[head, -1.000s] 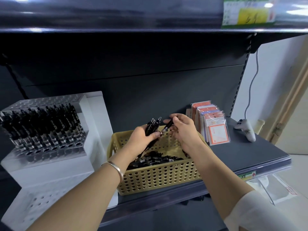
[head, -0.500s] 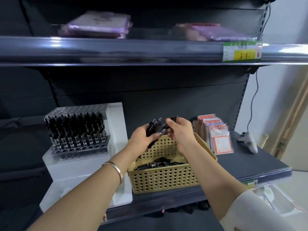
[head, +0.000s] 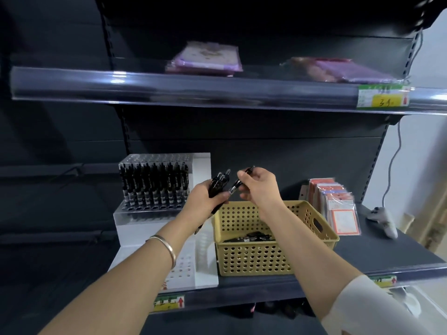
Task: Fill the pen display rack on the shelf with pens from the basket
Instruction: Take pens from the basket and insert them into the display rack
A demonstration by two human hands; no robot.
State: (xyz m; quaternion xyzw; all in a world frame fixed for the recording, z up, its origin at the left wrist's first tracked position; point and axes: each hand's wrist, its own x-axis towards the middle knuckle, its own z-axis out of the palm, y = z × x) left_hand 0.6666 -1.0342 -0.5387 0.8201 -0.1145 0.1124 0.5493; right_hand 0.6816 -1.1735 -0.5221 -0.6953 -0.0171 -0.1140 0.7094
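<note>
A tan perforated basket stands on the dark shelf, with black pens lying in its bottom. To its left is a clear-and-white stepped pen display rack; its upper tier holds a row of upright black pens, and its lower tier shows bare holes. My left hand grips a bundle of black pens above the basket's left rim. My right hand pinches a single black pen just right of that bundle, slanted up to the right.
Packets of cards stand right of the basket, and a white game controller lies near the shelf's right end. The upper shelf carries purple packets and a price tag. A cable hangs at right.
The view has tilted up and pulled back, so the upper shelf shows. My hands have risen slightly above the basket, and the right hand has drawn its pen apart from the bundle.
</note>
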